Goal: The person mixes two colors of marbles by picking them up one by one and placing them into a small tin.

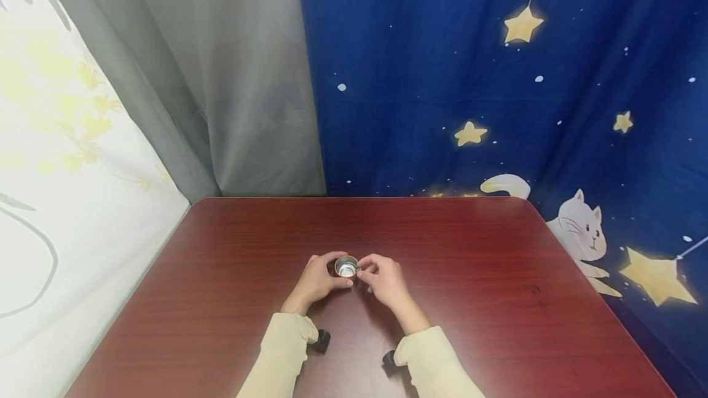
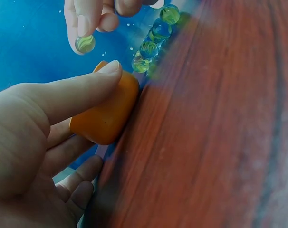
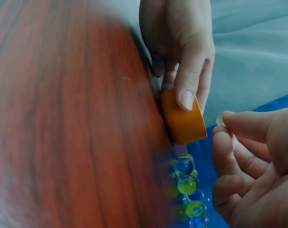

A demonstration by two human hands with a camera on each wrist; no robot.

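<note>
Steadily, the left hand [image 1: 318,277] grasps the cup [image 1: 346,269], thumb on the near wall and fingers round the far one. The cup's mouth faces up, midway between the tabletop's [image 1: 210,312] left and right edges and well in from the far edge. Just right of its rim, thumb and fingertip of the right hand [image 1: 386,281] pinch one marble [image 2: 85,43]. More marbles [image 3: 187,185] lie beside the cup, toward the right edge. The step seems to be putting the pinched marble in: best keep the cup firm, carry the marble over the rim, loosen the pinch low, and avoid nudging the loose ones.
</note>
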